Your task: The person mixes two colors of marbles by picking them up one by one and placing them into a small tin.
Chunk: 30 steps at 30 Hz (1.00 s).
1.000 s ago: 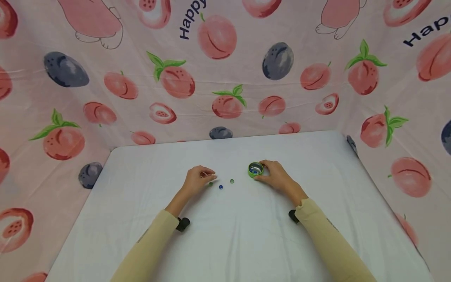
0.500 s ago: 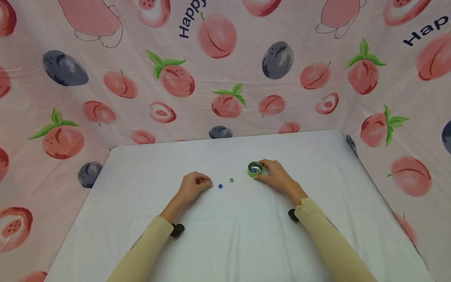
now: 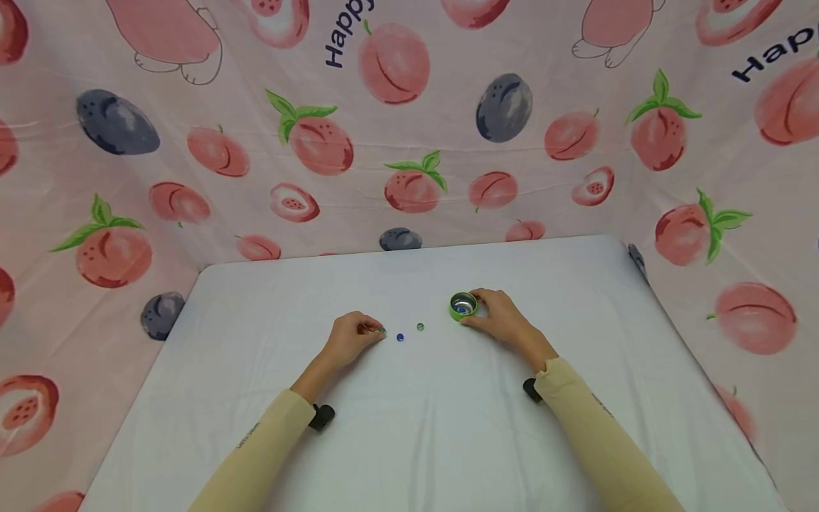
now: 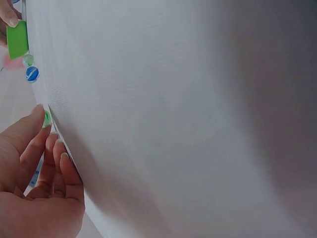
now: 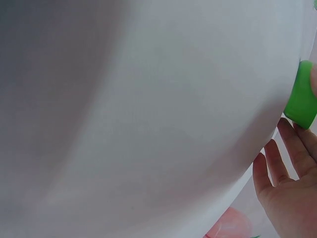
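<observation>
Between thumb and forefinger, my left hand point(image 3: 348, 337) pinches a green marble point(image 4: 47, 119) low over the white cloth. A blue marble point(image 3: 399, 338) with a pale swirl lies just right of those fingertips. Farther right, a clear green marble point(image 3: 420, 327) sits on the cloth. My right hand point(image 3: 502, 317) grips a small round bowl by its side, thumb near and fingers behind. This bowl point(image 3: 455, 315) is bright green outside and shiny metal inside, and stands upright. Something blue shows inside it, too small to count. In the right wrist view the bowl's green wall point(image 5: 301, 96) is partly cut off.
A white cloth point(image 3: 409, 427) covers the table. Pink curtains point(image 3: 448, 149) printed with peaches stand behind the table and along both sides. A black wrist camera point(image 3: 322, 417) sits under the left sleeve, another camera point(image 3: 532, 390) by the right one.
My left hand has drawn slightly left and down and now pinches the green marble that lay below its fingers. The right hand and the bowl have stayed in place.
</observation>
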Tool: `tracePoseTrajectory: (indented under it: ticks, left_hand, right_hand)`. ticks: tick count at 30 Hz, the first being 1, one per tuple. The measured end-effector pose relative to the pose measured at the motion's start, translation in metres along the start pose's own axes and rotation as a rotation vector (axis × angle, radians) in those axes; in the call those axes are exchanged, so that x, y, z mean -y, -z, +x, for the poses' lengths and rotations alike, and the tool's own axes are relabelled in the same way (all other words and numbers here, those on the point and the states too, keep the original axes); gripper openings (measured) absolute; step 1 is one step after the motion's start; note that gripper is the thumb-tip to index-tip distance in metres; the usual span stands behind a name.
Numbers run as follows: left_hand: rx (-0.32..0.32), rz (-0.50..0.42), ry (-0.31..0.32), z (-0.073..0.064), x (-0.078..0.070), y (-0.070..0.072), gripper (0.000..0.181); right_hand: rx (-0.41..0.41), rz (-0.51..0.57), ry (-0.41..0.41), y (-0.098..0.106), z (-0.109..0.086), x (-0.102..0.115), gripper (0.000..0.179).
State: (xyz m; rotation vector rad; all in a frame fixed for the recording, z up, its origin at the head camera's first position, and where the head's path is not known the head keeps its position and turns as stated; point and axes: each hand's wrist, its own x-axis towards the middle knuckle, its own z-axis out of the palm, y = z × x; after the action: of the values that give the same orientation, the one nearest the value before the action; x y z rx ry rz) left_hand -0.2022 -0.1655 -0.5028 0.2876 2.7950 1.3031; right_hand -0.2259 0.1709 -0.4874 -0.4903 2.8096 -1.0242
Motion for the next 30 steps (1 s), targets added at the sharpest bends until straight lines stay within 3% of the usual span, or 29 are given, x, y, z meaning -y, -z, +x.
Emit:
tracePoseTrajectory:
  ticks: [13,30]
  left_hand:
    - [0.000,0.002,-0.014,0.007,-0.004,0.002,0.014]
    - [-0.008,-0.050,-0.048,0.031,-0.035,-0.009,0.018]
  right_hand:
    - [-0.005,-0.007,0.003,-0.001,-0.002,0.000,0.062]
    - [-0.018,-0.012,0.023,-0.003,-0.002,0.000,0.060]
